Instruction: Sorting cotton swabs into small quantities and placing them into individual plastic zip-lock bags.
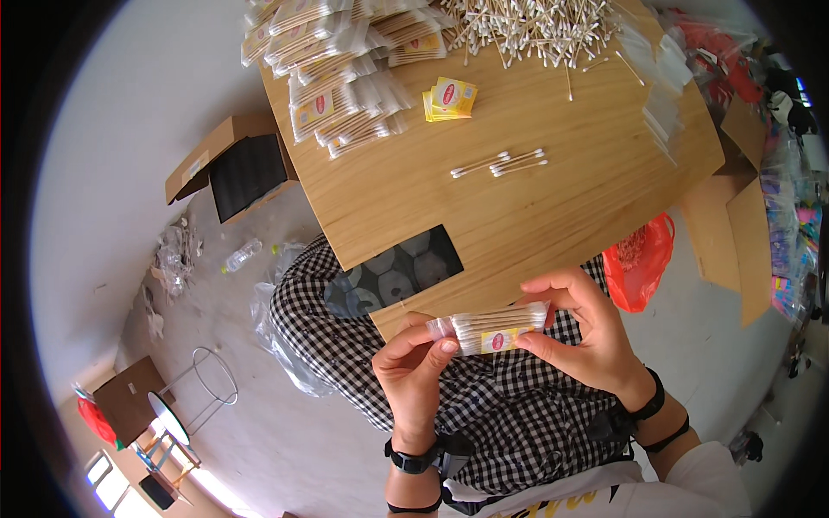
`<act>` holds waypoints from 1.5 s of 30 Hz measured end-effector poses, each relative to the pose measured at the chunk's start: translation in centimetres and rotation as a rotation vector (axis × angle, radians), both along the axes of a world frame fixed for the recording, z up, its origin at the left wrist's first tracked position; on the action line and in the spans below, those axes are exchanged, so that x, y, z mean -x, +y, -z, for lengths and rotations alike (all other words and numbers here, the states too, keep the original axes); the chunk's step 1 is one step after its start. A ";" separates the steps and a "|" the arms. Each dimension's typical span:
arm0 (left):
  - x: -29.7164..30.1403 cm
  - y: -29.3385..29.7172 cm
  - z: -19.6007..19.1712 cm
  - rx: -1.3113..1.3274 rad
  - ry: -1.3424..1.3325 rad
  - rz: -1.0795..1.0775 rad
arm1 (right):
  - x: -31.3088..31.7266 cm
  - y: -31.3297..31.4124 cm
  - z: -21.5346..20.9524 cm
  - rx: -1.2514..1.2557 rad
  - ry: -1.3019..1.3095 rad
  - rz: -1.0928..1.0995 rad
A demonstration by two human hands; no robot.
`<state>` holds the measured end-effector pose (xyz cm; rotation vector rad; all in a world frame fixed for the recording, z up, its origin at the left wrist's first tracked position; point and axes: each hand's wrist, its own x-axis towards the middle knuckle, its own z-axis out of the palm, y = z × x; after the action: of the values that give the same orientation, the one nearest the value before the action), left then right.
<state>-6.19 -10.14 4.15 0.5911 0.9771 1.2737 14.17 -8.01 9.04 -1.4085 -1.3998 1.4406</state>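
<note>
Between my two hands, above my lap at the table's near edge, is a clear plastic packet of cotton swabs (484, 326) with a yellow label card inside. My left hand (413, 367) pinches the packet's left end between thumb and fingers. At its right end my right hand (587, 337) grips it, thumb below and fingers above. A few loose cotton swabs (518, 162) lie side by side on the wooden table (389, 198). Beyond them sits a small stack of yellow cards (452, 98).
Filled swab packets (332, 95) are heaped at the far left, beside a big pile of loose swabs (535, 30). Flat clear bags (663, 108) lie along the right edge. A red plastic bag (637, 268) hangs at the right; open cardboard boxes (216, 155) flank the table.
</note>
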 end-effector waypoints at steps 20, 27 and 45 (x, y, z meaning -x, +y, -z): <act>-1.5 -0.1 -1.2 -0.426 0.716 -0.135 | -0.5 0.1 0.8 -0.165 -0.038 0.045; -1.7 -0.4 -0.6 -0.469 0.801 -0.189 | -1.1 0.3 0.6 -0.328 0.007 -0.063; -0.8 -2.0 -0.5 -0.764 1.034 -0.186 | -1.4 0.2 0.2 -0.400 -0.086 -0.082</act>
<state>-5.38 -12.10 4.69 1.9118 1.3660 1.5089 15.57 -7.79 8.80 -1.1767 -1.7049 1.0785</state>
